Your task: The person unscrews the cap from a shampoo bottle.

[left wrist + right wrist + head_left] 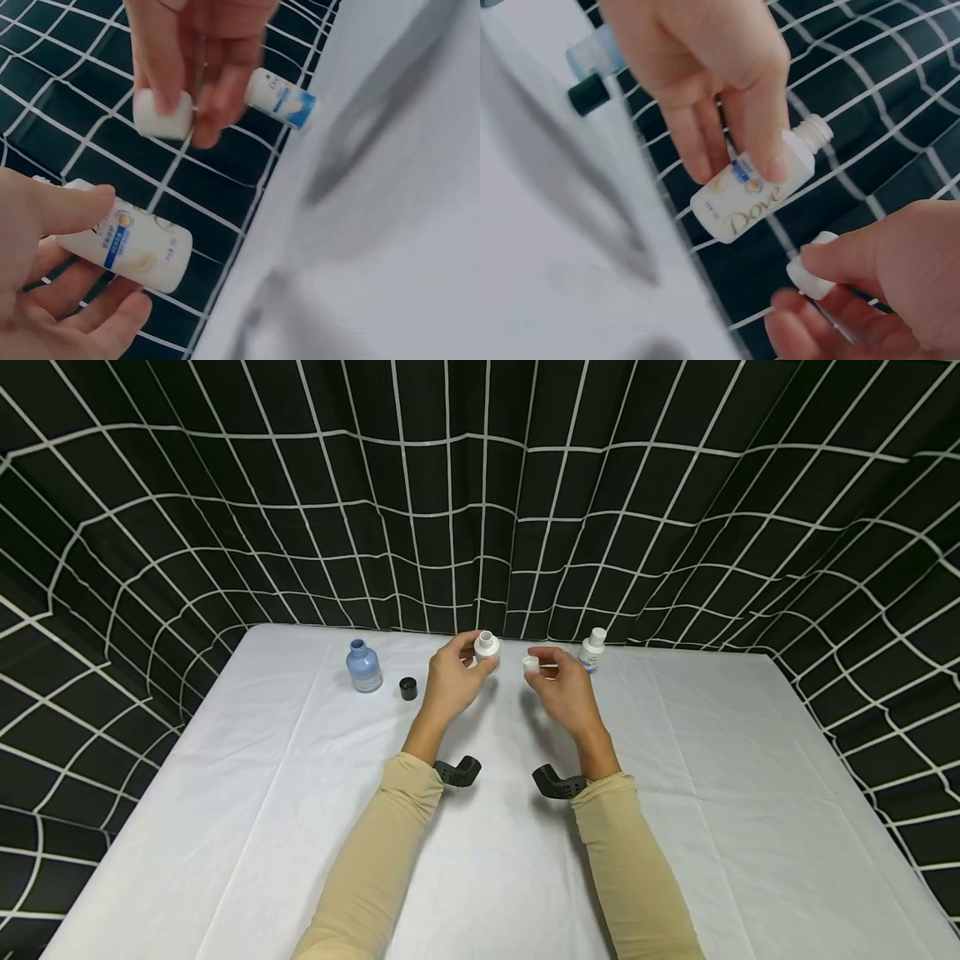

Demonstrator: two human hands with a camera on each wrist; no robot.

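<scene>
My left hand [455, 681] grips a small white Dove bottle [754, 187] between thumb and fingers. Its threaded neck [815, 133] is bare, and the mouth faces up in the head view. To the right, my right hand [566, 693] pinches a white screw cap [163, 115] with thumb and fingertips, apart from the bottle. Both hands are raised over the white tablecloth, a short gap between them. Just beyond the right hand stands a second white bottle [592, 650], capped, with a blue band low on its label.
Left of the left hand, an uncapped blue bottle [364, 668] stands on the white tablecloth [495, 860]. A black cap [408, 688] lies between that bottle and the hand. A dark curtain [465, 485] with white grid lines hangs behind the table and along its sides.
</scene>
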